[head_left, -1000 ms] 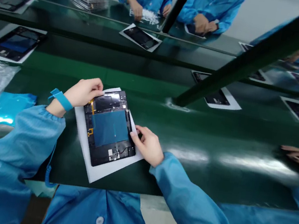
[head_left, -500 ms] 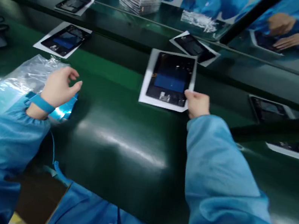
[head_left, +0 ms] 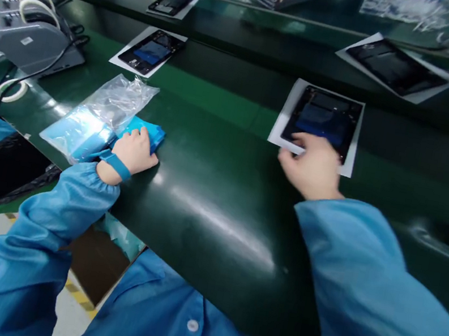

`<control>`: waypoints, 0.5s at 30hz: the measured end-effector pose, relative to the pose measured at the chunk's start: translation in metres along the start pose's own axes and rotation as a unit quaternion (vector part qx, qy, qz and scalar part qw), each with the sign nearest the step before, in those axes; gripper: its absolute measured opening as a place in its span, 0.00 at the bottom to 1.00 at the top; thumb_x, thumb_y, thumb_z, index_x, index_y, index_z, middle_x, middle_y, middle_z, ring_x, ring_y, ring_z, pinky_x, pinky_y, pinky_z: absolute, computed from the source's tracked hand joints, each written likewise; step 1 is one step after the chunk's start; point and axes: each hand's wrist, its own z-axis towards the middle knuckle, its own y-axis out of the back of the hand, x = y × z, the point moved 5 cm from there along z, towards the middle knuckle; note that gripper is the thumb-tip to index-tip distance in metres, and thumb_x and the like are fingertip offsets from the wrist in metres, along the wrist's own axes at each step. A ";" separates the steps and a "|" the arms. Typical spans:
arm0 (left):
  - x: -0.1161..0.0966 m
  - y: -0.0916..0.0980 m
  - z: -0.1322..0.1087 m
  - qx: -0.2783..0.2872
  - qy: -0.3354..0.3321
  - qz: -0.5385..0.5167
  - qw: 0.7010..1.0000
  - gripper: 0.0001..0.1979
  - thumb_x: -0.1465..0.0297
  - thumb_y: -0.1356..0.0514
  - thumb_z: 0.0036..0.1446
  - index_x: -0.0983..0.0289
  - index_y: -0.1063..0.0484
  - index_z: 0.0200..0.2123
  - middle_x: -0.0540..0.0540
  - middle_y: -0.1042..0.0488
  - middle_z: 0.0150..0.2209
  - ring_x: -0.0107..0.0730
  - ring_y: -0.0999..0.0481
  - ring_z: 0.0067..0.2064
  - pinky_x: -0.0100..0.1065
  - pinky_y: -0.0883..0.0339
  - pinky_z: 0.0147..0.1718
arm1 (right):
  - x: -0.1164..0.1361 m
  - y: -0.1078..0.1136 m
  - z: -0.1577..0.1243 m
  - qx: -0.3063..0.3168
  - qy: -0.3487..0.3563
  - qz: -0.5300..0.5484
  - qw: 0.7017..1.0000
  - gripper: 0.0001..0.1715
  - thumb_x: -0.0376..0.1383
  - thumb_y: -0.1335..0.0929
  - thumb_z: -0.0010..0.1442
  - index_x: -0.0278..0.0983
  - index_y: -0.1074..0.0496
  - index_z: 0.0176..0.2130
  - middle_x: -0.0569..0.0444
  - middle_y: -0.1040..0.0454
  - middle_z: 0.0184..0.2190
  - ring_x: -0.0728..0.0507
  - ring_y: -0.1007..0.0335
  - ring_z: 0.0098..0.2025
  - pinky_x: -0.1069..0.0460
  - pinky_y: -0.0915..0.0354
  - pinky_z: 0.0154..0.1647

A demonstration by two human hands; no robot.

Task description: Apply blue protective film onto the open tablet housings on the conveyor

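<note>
Head: blue film (head_left: 153,133) likely being taken by left hand (head_left: 133,151), grip unclear, pinch needed; tablet (head_left: 331,117) being overlapped by spread-fingered right hand (head_left: 315,169).

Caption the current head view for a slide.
Left hand on blue film, right hand by an opened tablet on white paper, at a green table.

The blurred right hand (head_left: 314,167) partly hides a black device (head_left: 331,114); any contact between them is unclear.

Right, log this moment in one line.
left hand: on blue film | right hand: open at tablet, contact unclear | tablet: on white paper
</note>
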 end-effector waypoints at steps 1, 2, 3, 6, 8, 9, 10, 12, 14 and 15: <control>0.000 0.000 0.002 0.009 0.001 -0.003 1.000 0.29 0.67 0.39 0.58 0.78 0.35 0.59 0.79 0.25 0.53 0.65 0.21 0.53 0.51 0.29 0.51 | 0.020 -0.009 -0.013 0.025 0.032 0.031 0.999 0.27 0.38 0.29 0.58 0.35 0.23 0.56 0.40 0.20 0.50 0.34 0.25 0.52 0.39 0.32 0.56; 0.000 -0.001 0.005 0.013 0.000 -0.005 1.000 0.29 0.70 0.40 0.57 0.78 0.35 0.59 0.79 0.25 0.53 0.63 0.20 0.52 0.50 0.29 0.51 | 0.040 -0.018 -0.027 0.053 0.056 0.069 0.995 0.25 0.38 0.30 0.58 0.35 0.23 0.55 0.41 0.20 0.48 0.35 0.24 0.50 0.39 0.31 0.55; 0.001 -0.001 0.007 0.013 0.002 -0.008 1.000 0.28 0.72 0.40 0.56 0.77 0.35 0.59 0.79 0.24 0.52 0.63 0.20 0.51 0.50 0.28 0.50 | 0.059 -0.026 -0.040 0.079 0.070 0.108 0.988 0.24 0.38 0.30 0.59 0.35 0.22 0.54 0.42 0.20 0.48 0.35 0.24 0.47 0.39 0.30 0.54; 0.008 0.004 0.010 -0.003 0.009 -0.020 1.000 0.20 0.75 0.42 0.57 0.75 0.30 0.52 0.76 0.22 0.48 0.61 0.20 0.51 0.52 0.28 0.51 | 0.107 -0.043 -0.072 0.133 0.094 0.217 0.962 0.19 0.37 0.31 0.58 0.36 0.21 0.49 0.43 0.20 0.47 0.37 0.24 0.44 0.37 0.30 0.55; 0.016 0.013 0.007 -0.025 0.014 -0.039 0.999 0.14 0.76 0.45 0.60 0.73 0.27 0.48 0.71 0.21 0.43 0.58 0.19 0.50 0.52 0.28 0.52 | 0.133 -0.051 -0.085 0.159 0.109 0.264 0.945 0.17 0.36 0.30 0.58 0.37 0.20 0.47 0.45 0.19 0.47 0.39 0.24 0.41 0.37 0.30 0.55; 0.021 0.019 0.003 -0.042 0.015 -0.053 0.998 0.14 0.76 0.46 0.62 0.72 0.27 0.48 0.69 0.21 0.41 0.57 0.19 0.49 0.52 0.28 0.52 | 0.144 -0.055 -0.090 0.169 0.115 0.282 0.937 0.17 0.36 0.30 0.58 0.38 0.20 0.47 0.46 0.19 0.46 0.40 0.24 0.40 0.39 0.29 0.55; 0.026 0.026 -0.001 -0.063 0.015 -0.071 0.995 0.14 0.75 0.47 0.64 0.71 0.27 0.48 0.67 0.21 0.39 0.55 0.19 0.49 0.52 0.28 0.53 | 0.153 -0.059 -0.093 0.177 0.117 0.297 0.931 0.18 0.37 0.30 0.58 0.38 0.21 0.48 0.47 0.19 0.46 0.41 0.24 0.39 0.40 0.28 0.54; 0.036 0.038 -0.013 -0.113 0.010 -0.103 0.988 0.14 0.71 0.48 0.68 0.69 0.27 0.50 0.63 0.21 0.39 0.52 0.19 0.48 0.51 0.28 0.54 | 0.166 -0.066 -0.095 0.186 0.107 0.329 0.920 0.24 0.40 0.29 0.60 0.37 0.24 0.55 0.45 0.20 0.52 0.42 0.22 0.43 0.43 0.26 0.52; 0.039 0.041 -0.025 -0.157 -0.015 -0.188 0.970 0.15 0.63 0.46 0.70 0.67 0.26 0.48 0.60 0.21 0.38 0.48 0.19 0.46 0.47 0.26 0.52 | 0.172 -0.071 -0.095 0.188 0.063 0.419 0.886 0.35 0.45 0.28 0.59 0.38 0.30 0.62 0.43 0.25 0.61 0.40 0.22 0.52 0.43 0.25 0.54; 0.038 0.038 -0.030 -0.166 -0.039 -0.275 0.946 0.18 0.58 0.44 0.69 0.67 0.25 0.46 0.59 0.21 0.37 0.47 0.19 0.44 0.46 0.25 0.49 | 0.173 -0.073 -0.094 0.189 0.036 0.487 0.852 0.39 0.48 0.26 0.58 0.39 0.32 0.64 0.43 0.28 0.64 0.39 0.24 0.56 0.42 0.25 0.56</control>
